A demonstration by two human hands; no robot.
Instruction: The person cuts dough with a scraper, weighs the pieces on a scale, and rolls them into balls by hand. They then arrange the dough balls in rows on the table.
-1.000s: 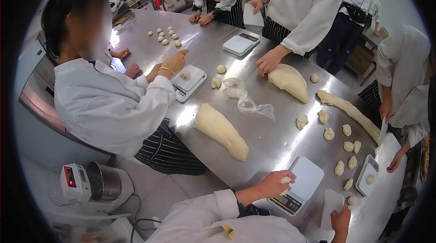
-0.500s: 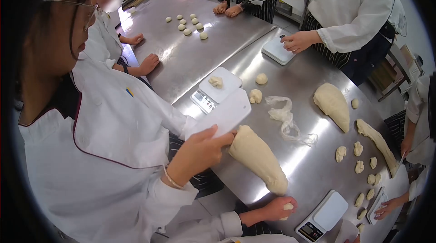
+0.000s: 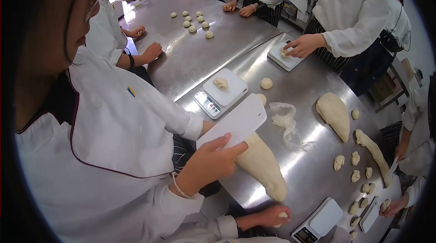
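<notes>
At the bottom edge, my left hand [image 3: 274,216] is closed round a small piece of dough [image 3: 282,215], beside the lower end of a long dough mass [image 3: 263,165]. To its right lies a white digital scale [image 3: 326,215] with a bare plate. The edge of a white scraper [image 3: 341,235] shows beside this scale; my right hand is not in view. A co-worker's hand [image 3: 206,165] holds another white scraper [image 3: 236,122] above the upper end of the long dough.
A second scale [image 3: 225,87] bears a dough lump. Another co-worker's hand [image 3: 305,45] is over a third scale [image 3: 286,61]. A plastic bag [image 3: 286,122], a large dough mass [image 3: 333,113] and several dough pieces lie on the steel table [image 3: 302,165].
My left hand appears slightly lower and further left. My right fingertips have left the view. The near co-worker's scraper has shifted right, and a dough piece now shows under the far co-worker's hand.
</notes>
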